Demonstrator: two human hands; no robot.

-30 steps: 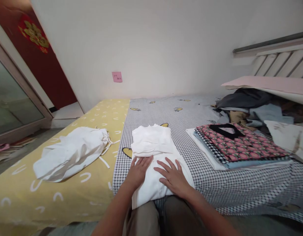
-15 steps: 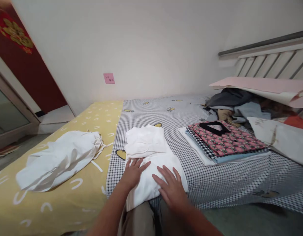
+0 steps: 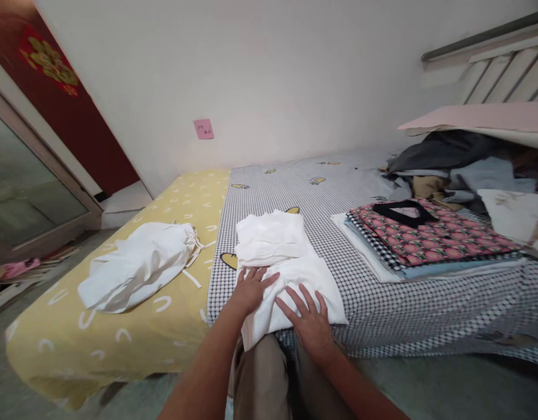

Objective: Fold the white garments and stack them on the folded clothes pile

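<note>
A white garment (image 3: pixel 295 303) lies on the checked bedspread in front of me, its far part folded into a layered bundle (image 3: pixel 273 236). My left hand (image 3: pixel 251 289) rests on the cloth just below that fold, fingers spread. Flat on the garment's near right part is my right hand (image 3: pixel 310 321), its fingers also apart. Neither hand grips the fabric. The near edge of the garment hangs a little over the bed's edge, by my knees.
On the yellow sheet (image 3: pixel 133 350) to the left lies a crumpled white cloth with ties (image 3: pixel 140 268). A stack of folded clothes (image 3: pixel 435 233), patterned pink on top, sits to the right. Behind it are heaped clothes (image 3: pixel 452 154) under a pink board (image 3: pixel 474 118). A wall (image 3: pixel 295 76) borders the bed.
The view has shifted, so the bed and clothes appear farther right and slightly higher. Both hands stay spread on the white garment, with little change in their placement.
</note>
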